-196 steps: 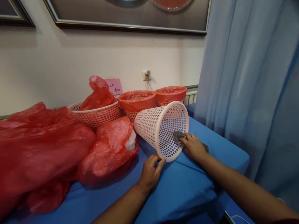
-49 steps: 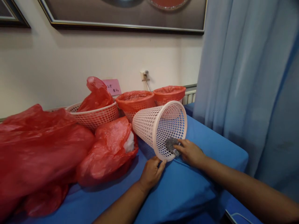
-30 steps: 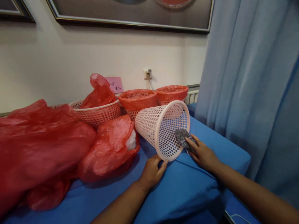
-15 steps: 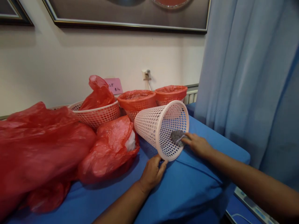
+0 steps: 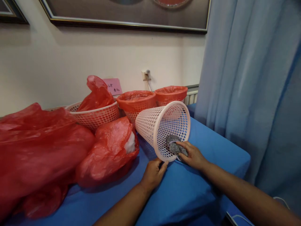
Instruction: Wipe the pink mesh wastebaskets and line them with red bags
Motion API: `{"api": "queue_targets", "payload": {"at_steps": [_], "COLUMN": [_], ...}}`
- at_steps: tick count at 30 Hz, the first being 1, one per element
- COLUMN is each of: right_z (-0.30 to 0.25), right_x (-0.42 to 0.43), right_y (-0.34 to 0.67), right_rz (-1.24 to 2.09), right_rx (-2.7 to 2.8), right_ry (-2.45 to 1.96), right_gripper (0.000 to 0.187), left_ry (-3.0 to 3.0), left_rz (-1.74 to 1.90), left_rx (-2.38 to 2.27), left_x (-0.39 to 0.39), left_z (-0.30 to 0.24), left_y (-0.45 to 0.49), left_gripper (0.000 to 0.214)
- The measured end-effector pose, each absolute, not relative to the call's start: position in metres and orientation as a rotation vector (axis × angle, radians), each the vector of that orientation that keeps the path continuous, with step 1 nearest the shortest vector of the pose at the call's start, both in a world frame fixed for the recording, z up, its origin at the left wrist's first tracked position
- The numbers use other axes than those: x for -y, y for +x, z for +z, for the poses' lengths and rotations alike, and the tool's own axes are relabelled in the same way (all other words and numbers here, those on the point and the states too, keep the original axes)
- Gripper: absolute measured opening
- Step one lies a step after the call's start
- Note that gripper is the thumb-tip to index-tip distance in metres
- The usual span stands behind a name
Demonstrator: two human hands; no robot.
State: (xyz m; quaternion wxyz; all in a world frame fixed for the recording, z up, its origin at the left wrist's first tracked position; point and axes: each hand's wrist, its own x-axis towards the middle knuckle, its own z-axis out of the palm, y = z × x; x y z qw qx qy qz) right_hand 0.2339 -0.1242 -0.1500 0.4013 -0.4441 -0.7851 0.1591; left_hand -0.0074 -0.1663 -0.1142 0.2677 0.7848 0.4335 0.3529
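A pale pink perforated plastic wastebasket (image 5: pixel 148 124) lies on its side on the blue-covered bed (image 5: pixel 178 188), its mouth facing me. My left hand (image 5: pixel 154 174) grips the lower rim, with the thumb on the near side and some fingers hidden beneath. In my right hand (image 5: pixel 192 155) is a bunched grey cloth (image 5: pixel 175 146), pressed against the inside of the wastebasket near the lower rim. A pale strip crosses the cloth.
Two wastebaskets lined with red bags, one in the middle (image 5: pixel 136 99) and one at right (image 5: pixel 171 91), stand behind. Leftward are a wide pink basket (image 5: pixel 96 118), a red bag (image 5: pixel 105 150) with white contents and a large red bag (image 5: pixel 37 147). A blue curtain (image 5: pixel 244 78) hangs right.
My right hand and the cloth have moved down and left along the inside of the wastebasket's mouth. My left hand has stayed on the rim.
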Motion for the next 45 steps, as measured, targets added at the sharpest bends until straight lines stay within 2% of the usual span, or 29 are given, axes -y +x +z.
{"api": "queue_targets", "payload": {"at_steps": [2, 7, 14, 16, 23, 28, 35, 39, 42, 45], "right_z": [-0.149, -0.144, -0.141, -0.139, -0.126, -0.109, -0.096, -0.098, -0.099, -0.11], "right_x": [0.122, 0.121, 0.117, 0.119, 0.128, 0.118, 0.102, 0.093, 0.08, 0.078], "right_y": [0.239, 0.251, 0.263, 0.267, 0.268, 0.254, 0.244, 0.265, 0.287, 0.287], "right_rz": [0.45, 0.618, 0.936, 0.825, 0.048, -0.016, 0.065, -0.194, -0.481, -0.516], "right_rx": [1.824, 1.46, 1.172, 1.299, 2.422, 2.718, 2.831, 2.792, 2.561, 2.314], "right_ry": [-1.15, -1.203, -1.134, -1.147, -1.109, -0.907, -0.89, -1.011, -1.326, -1.552], "right_gripper": [0.053, 0.044, 0.052, 0.051, 0.064, 0.075, 0.052, 0.047, 0.042, 0.047], "left_ry": [2.142, 2.182, 2.168, 2.171, 2.189, 2.208, 2.258, 2.293, 2.291, 2.251], "left_rz": [0.963, 0.978, 0.985, 0.982, 0.995, 1.0, 0.972, 0.979, 1.026, 1.11], "left_rx": [-1.18, -1.23, -1.181, -1.174, -1.158, -1.201, -1.225, -1.278, -1.289, -1.281], "left_x": [0.168, 0.171, 0.17, 0.17, 0.17, 0.169, 0.17, 0.17, 0.168, 0.166], "left_z": [-0.114, -0.112, -0.111, -0.111, -0.112, -0.112, -0.109, -0.106, -0.102, -0.1], "left_y": [-0.008, -0.01, -0.012, -0.012, -0.012, -0.013, -0.014, -0.016, -0.016, -0.015], "left_gripper": [0.031, 0.031, 0.029, 0.029, 0.03, 0.031, 0.029, 0.029, 0.028, 0.026]}}
